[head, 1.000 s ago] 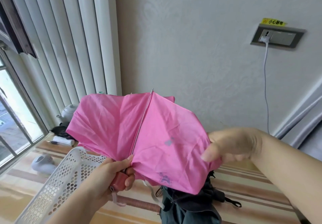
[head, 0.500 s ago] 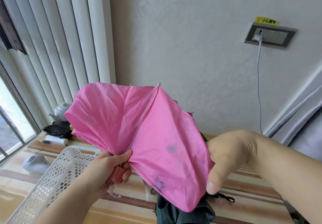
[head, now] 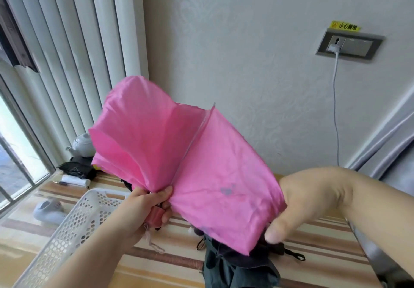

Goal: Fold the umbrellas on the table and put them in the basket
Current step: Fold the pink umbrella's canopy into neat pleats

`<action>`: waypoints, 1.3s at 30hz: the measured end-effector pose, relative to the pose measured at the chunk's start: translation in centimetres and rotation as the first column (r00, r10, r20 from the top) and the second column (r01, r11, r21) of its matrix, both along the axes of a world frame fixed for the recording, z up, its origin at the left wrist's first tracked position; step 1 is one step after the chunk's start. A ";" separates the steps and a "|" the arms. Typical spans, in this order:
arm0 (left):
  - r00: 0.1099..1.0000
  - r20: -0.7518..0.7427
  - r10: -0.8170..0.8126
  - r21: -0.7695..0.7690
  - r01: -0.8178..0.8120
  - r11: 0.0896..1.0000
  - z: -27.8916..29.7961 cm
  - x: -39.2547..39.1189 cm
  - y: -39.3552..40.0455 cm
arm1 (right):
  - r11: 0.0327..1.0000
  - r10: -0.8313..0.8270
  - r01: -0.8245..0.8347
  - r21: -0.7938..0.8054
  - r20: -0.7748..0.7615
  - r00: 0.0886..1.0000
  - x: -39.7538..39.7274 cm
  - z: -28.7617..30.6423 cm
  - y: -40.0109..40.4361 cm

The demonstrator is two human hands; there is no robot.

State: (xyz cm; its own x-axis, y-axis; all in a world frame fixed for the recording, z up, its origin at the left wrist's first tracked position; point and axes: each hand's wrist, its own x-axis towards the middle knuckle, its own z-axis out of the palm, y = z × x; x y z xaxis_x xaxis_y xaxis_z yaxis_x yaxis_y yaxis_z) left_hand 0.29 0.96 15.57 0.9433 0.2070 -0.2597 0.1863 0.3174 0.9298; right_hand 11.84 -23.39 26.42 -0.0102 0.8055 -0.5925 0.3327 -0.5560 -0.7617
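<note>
A pink umbrella is held up above the table, its canopy collapsed but loose, with a silver rib running up its middle. My left hand grips its pink handle at the bottom. My right hand pinches the right edge of the pink fabric. A dark grey umbrella lies on the striped table under the pink one, partly hidden by it. The white perforated basket sits at the lower left, below my left arm.
A white teapot, a black bundle, a white roll and a white device sit on the table's left side by the window. A wall socket with a hanging cable is at the upper right.
The canopy's left side has puffed upward and the umbrella has tilted. My right hand has slid lower along the fabric's right edge. The view has shifted slightly.
</note>
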 end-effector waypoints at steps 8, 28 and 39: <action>0.999 0.045 0.020 -0.074 -0.017 0.997 0.3 0.1 -0.1 | 0.931 -0.305 0.253 0.262 0.179 0.935 1.5 0.8 -2.6; 0.980 0.074 0.187 -0.190 -0.170 0.967 -1.3 1.2 -0.7 | 0.343 -0.934 0.658 0.670 0.171 0.313 -3.7 -2.4 -1.9; 0.906 0.109 0.408 -0.151 -0.391 0.908 -1.2 2.0 -4.3 | 0.108 -0.994 0.676 0.728 0.090 0.062 -3.8 -5.9 6.2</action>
